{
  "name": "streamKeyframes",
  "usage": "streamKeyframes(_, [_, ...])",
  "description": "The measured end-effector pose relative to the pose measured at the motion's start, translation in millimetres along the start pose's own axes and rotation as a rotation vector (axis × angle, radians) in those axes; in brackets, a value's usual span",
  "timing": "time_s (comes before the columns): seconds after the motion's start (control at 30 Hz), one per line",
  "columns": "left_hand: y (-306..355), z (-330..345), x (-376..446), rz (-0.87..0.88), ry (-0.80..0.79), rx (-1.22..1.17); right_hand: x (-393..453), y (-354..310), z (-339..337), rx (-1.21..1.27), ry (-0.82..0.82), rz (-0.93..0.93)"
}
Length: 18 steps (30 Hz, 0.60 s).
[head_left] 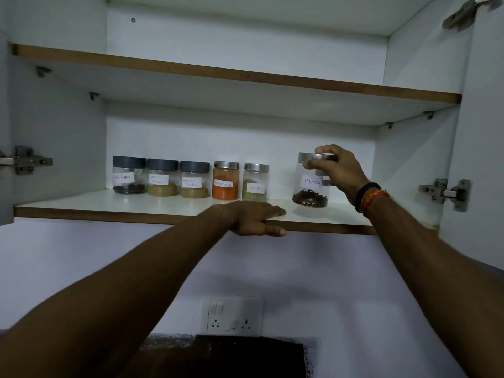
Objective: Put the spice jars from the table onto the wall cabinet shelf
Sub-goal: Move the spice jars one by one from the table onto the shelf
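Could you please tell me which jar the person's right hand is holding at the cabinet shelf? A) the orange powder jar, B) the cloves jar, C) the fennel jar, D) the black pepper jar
B: the right hand has its grip around the silver lid of the cloves jar, which is apart from the row of five jars to its left.

White wall [109, 268] w/ switch-socket plate [232, 315]; dark surface [231, 356] below, maybe table; dim light.

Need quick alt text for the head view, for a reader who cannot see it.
The right hand grips the lid of the cloves jar at the lower cabinet shelf, right of five labelled spice jars in a row. The left hand rests on the shelf's front edge.
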<state>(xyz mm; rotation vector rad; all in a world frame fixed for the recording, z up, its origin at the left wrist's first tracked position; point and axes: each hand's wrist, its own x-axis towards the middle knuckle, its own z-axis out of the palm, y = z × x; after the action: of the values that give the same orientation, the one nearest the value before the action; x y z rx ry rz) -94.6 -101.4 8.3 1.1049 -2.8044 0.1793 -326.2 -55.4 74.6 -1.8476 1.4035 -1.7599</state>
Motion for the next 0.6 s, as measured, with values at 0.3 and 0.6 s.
streamKeyframes(0.3, [0.8,-1.0,0.6,0.030,0.035,0.052,55.7,46.7,39.4,-0.106,-0.110,0.051])
streamKeyframes(0.6, [5.0,-4.5,-1.3,0.016,0.020,0.039,83.6,71.4,54.1,-0.002,-0.152,0.125])
